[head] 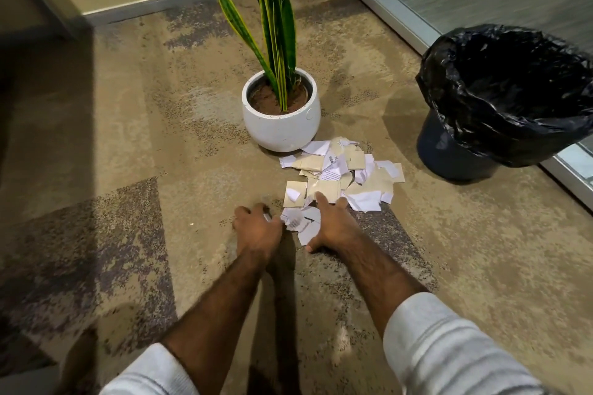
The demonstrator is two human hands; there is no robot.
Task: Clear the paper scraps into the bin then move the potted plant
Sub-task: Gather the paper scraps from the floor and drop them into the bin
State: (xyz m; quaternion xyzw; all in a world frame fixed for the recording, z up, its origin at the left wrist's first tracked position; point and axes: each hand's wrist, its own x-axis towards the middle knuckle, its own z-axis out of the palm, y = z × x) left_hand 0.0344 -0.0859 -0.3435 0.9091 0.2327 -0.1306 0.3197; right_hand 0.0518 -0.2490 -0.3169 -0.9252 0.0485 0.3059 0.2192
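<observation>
At the paper scraps (345, 170), hands (332, 221) palm-down.

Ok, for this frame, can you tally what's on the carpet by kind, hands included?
Potted plant: 1
Bin: 1
Heap of paper scraps: 1 (the pieces overlap, too many to count)
Hands: 2, left hand and right hand
Total: 5

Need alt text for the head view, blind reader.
Two bare hands reach down onto torn paper scraps on carpet: the right hand lies spread on them, the left hand curls at the pile's edge. A potted plant stands just behind the pile; a black-lined bin sits to the right.
</observation>
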